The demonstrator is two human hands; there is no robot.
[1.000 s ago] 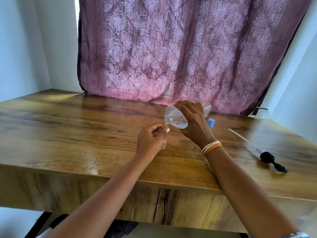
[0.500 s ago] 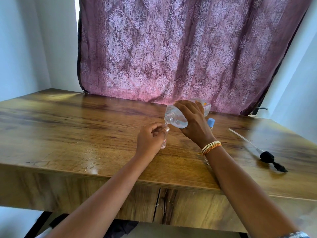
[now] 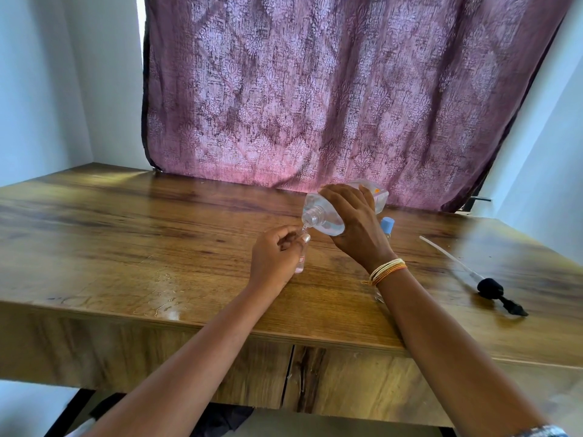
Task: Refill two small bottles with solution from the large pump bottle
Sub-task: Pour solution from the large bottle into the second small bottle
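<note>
Pour | big bottle (image 3: 328,220) gripped tilted in right hand (image 3: 356,225), mouth over small bottle (image 3: 299,263) clasped upright on counter (image 3: 157,234) by left hand (image 3: 273,260) | spillage risked: narrow neck, wide mouth.

1. The left hand (image 3: 273,259) hides most of the small bottle (image 3: 300,264).
2. The right hand (image 3: 355,224) covers the large bottle's (image 3: 328,216) middle.
3. The blue-capped bottle (image 3: 387,224) is mostly hidden behind the right wrist.

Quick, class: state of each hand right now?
Left hand: closed around the small bottle, standing on the table.
Right hand: closed on the tipped large bottle.
</note>
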